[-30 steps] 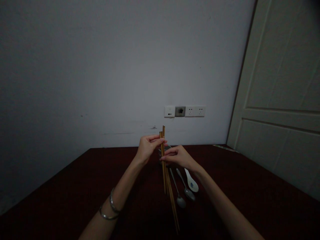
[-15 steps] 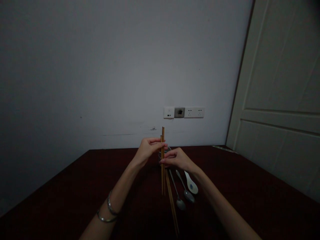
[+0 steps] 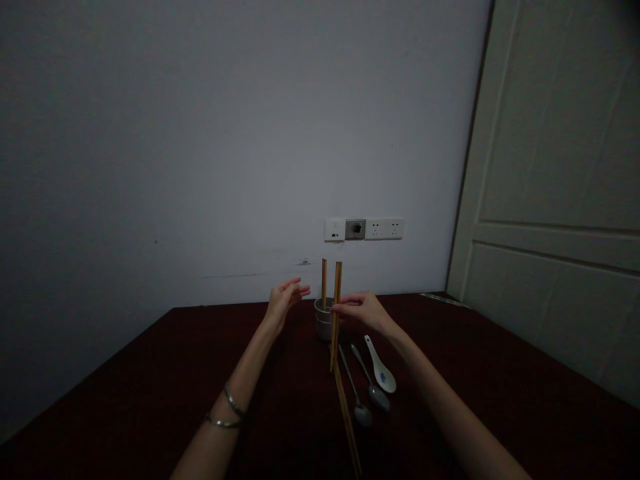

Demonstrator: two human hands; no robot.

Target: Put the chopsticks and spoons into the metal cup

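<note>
Between the thumb and fingers of my right hand (image 3: 361, 309) is a pair of wooden chopsticks (image 3: 337, 287), held nearly upright in front of a grey cylindrical holder (image 3: 323, 325). Other chopsticks (image 3: 324, 283) stand inside that holder. My left hand (image 3: 286, 303) is off to the holder's left, fingers apart and touching nothing. On the dark red table, more chopsticks (image 3: 349, 423) lie below the held pair. To their right lie a long-handled metal spoon (image 3: 362, 415), a second metal spoon (image 3: 379, 398) and a white ceramic spoon (image 3: 385, 378) with a blue mark.
The table (image 3: 240, 373) reaches back to a plain wall with a row of sockets and a switch (image 3: 364, 229). A pale panelled door (image 3: 550, 200) stands to the right. A thin strip (image 3: 445, 299) lies at the table's back right edge.
My left hand has let go of the chopsticks and moved left. The right hand has shifted the held pair slightly right, so the holder and the chopsticks standing in it show more.
</note>
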